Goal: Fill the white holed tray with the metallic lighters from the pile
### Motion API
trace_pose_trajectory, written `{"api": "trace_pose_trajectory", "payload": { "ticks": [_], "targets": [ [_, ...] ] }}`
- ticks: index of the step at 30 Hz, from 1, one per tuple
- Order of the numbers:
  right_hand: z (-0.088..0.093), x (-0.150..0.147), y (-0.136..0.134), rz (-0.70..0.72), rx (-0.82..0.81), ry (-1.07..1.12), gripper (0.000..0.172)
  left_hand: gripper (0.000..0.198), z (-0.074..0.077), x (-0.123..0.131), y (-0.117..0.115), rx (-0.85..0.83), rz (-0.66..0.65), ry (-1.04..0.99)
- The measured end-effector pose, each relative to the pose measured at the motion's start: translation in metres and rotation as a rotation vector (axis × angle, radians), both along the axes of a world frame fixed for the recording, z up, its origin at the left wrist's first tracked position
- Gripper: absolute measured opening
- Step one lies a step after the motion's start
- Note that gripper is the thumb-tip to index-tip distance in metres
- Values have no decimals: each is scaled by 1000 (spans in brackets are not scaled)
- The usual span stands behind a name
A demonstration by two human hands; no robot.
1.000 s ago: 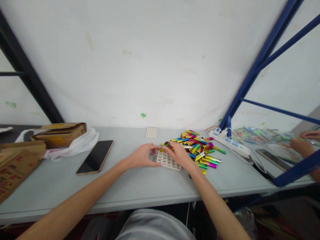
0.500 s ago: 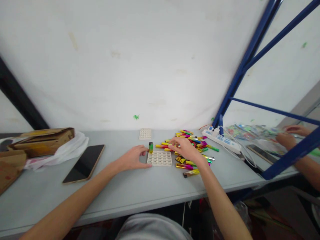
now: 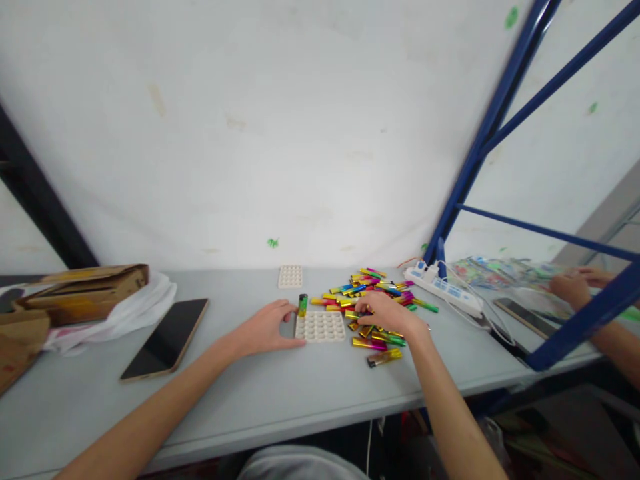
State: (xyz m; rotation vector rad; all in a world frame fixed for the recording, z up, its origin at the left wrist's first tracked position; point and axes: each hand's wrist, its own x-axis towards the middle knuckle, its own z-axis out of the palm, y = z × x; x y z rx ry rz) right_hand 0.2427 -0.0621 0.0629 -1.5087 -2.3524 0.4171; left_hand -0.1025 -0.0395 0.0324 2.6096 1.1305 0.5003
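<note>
I watch the left hand (image 3: 270,329) spread at a white tray (image 3: 321,328), where one lighter (image 3: 303,305) stands upright, the right hand (image 3: 387,313) over piled lighters (image 3: 356,291), another tray (image 3: 291,277) near the counter's (image 3: 300,393) back edge.

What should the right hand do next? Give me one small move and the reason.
Probably pinch one piece from the lighter pile: the right hand is over it, the left hand is at the left edge of the near tray, and only one upright lighter stands there, at the far-left corner.
</note>
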Motion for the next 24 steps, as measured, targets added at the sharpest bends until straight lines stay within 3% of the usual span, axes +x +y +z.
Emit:
{"api": "trace_pose_trajectory", "payload": {
  "ticks": [5, 11, 18, 24],
  "targets": [
    [13, -10, -7, 51, 15, 244, 24, 52, -1, 1, -1, -3, 0, -11],
    [15, -32, -5, -7, 103, 408, 23, 54, -2, 0, -1, -5, -17, -15],
    [6, -60, -10, -39, -176, 811, 46, 57, -4, 0, 1, -1, -7, -10],
    [7, -71, -12, 116, -384, 948, 58, 59, -5, -1, 2, -5, -15, -33]
  ]
}}
